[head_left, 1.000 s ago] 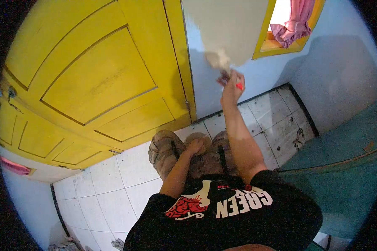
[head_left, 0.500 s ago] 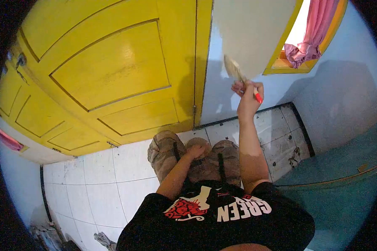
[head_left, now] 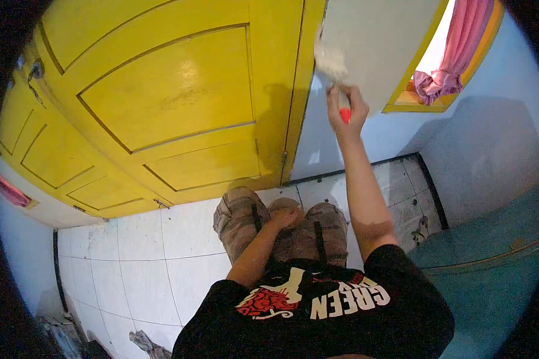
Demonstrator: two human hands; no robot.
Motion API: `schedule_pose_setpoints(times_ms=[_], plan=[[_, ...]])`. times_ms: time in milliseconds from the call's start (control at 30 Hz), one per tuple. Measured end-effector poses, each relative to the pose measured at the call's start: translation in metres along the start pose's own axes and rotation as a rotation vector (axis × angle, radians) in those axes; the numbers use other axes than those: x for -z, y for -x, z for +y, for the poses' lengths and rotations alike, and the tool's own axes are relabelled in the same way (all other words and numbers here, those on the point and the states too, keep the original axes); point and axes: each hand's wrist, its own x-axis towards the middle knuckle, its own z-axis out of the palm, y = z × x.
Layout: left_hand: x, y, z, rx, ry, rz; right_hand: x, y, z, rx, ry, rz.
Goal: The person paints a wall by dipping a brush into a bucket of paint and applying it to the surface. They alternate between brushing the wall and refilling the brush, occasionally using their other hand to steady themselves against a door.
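Note:
My right hand (head_left: 348, 107) grips a paintbrush (head_left: 331, 63) by its handle, whose red end shows below the fingers. Its pale, blurred bristles are at the wall (head_left: 365, 48), close to the yellow door frame. Pale cream paint covers the upper wall; lower down, the surface is bluish with a ragged border between. Between my knees, my left hand (head_left: 290, 216) is closed at the side of a round tan container (head_left: 281, 205). What is inside the container cannot be made out.
A yellow panelled door (head_left: 179, 90) fills the left. Right of the painted area is a yellow-framed window (head_left: 422, 99) with a tied pink curtain (head_left: 455, 54). White floor tiles (head_left: 141, 239) lie below, and a teal surface (head_left: 491, 287) is at lower right. A crumpled cloth (head_left: 147, 344) lies at lower left.
My right hand has moved the paintbrush upward and slightly left across the wall, toward the door frame. My left hand stays by the container. The view has shifted slightly.

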Motion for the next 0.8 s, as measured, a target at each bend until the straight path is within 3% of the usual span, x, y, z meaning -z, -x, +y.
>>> schedule_pose_setpoints(times_ms=[33, 133, 200, 233, 333, 400, 467, 533, 600, 633, 700, 800], plan=[[-0.002, 0.000, -0.003, -0.003, 0.007, 0.016, 0.000, 0.019, 0.004, -0.105, -0.025, -0.003], [-0.011, 0.001, -0.008, -0.119, -0.005, 0.162, 0.012, 0.052, 0.007, -0.161, -0.057, -0.031], [-0.020, -0.009, -0.021, -0.050, 0.008, 0.138, 0.018, 0.056, 0.004, -0.287, -0.192, 0.043], [-0.019, -0.010, -0.023, -0.047, 0.008, 0.139, 0.027, 0.047, 0.002, -0.187, -0.054, -0.046], [-0.002, -0.004, -0.008, -0.022, -0.006, -0.104, 0.033, 0.005, -0.015, -0.062, -0.044, 0.013], [0.029, 0.034, 0.041, 0.024, 0.023, -0.019, 0.029, -0.025, -0.023, -0.018, -0.066, 0.057], [0.020, 0.021, 0.026, 0.065, -0.002, -0.081, 0.024, -0.036, -0.025, 0.030, -0.091, 0.104], [0.002, -0.004, -0.003, 0.100, -0.027, -0.133, 0.021, -0.042, -0.026, -0.046, -0.310, 0.154], [-0.027, -0.024, -0.036, -0.125, -0.198, 0.058, 0.017, -0.036, -0.014, -0.027, -0.292, 0.164], [-0.016, -0.015, -0.021, -0.126, -0.198, 0.061, 0.015, -0.035, -0.011, -0.014, -0.274, 0.172], [0.006, 0.013, 0.009, -0.045, -0.001, 0.043, 0.011, -0.033, -0.006, 0.050, -0.233, 0.164], [0.026, 0.022, 0.028, 0.000, -0.072, -0.108, 0.007, -0.024, -0.001, 0.087, -0.089, 0.103]])
